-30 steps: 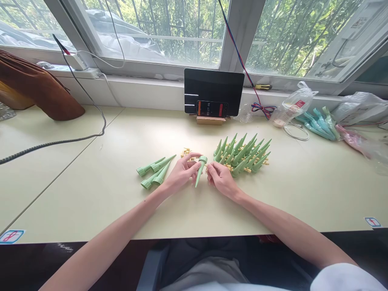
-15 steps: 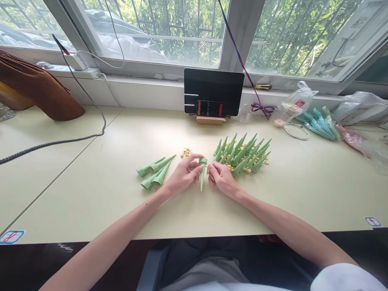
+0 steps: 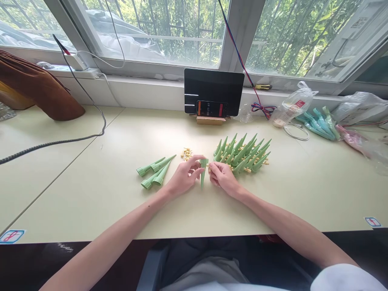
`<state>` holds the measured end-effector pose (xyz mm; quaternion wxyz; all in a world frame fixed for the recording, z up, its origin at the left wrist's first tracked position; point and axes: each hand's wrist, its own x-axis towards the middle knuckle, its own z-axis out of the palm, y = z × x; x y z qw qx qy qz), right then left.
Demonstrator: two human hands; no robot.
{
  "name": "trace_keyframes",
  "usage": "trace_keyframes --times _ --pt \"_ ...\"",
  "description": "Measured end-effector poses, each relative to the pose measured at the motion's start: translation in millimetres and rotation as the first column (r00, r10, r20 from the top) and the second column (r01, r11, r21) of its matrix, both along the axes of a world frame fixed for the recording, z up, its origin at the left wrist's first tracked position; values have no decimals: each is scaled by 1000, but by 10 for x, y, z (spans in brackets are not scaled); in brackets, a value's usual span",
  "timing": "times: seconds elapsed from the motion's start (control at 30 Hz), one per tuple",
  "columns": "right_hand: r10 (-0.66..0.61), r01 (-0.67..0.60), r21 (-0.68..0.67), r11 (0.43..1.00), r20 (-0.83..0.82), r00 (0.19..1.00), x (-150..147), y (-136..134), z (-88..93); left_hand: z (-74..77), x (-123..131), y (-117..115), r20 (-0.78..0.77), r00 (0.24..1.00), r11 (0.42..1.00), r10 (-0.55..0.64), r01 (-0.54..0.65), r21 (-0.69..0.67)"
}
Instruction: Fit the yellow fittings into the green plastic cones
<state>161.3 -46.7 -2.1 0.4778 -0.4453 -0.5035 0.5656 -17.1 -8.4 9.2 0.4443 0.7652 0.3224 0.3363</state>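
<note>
My left hand [image 3: 188,175] is closed on a green plastic watering spike [image 3: 203,173], which points tip down with its wide collar at the top. Just to the right, my right hand [image 3: 222,176] pinches a small yellow valve [image 3: 209,168] against the side of the collar; the fingers hide most of it. Several loose green spikes [image 3: 157,171] lie left of my left hand. Behind that hand is a small heap of yellow valves [image 3: 186,153]. Beyond my right hand stands a cluster of green spikes [image 3: 242,153] with yellow valves fitted.
A phone [image 3: 211,109] leans on a dark tablet [image 3: 214,87] at the back of the table. A black cable [image 3: 57,140] crosses the left side, near a brown bag [image 3: 39,89]. Plastic bags [image 3: 292,105] and bundled blue pieces [image 3: 318,123] lie at the back right.
The spike has turned and shifted slightly to the right in my left hand. My right hand has moved very little and stays at the collar's side.
</note>
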Motion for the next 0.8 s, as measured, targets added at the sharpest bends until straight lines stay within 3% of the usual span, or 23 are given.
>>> trace_keyframes --times 0.2,0.33,0.5,0.67,0.8 --pt "24 -27 -35 999 -85 996 14 10 15 -47 5 6 -18 1000 990 26 -23 137" --pt "39 -44 -41 998 -121 992 24 14 -10 -56 6 14 -11 999 987 30 -28 159" --pt "49 -50 -11 999 -127 991 13 16 -17 -47 6 29 19 1000 1000 15 -16 8" --pt "61 -62 -3 998 -125 990 -2 8 -4 -19 13 36 146 989 980 11 19 -198" --pt "62 -63 0 998 -123 990 -5 1 -3 15 11 40 181 983 963 22 27 -267"
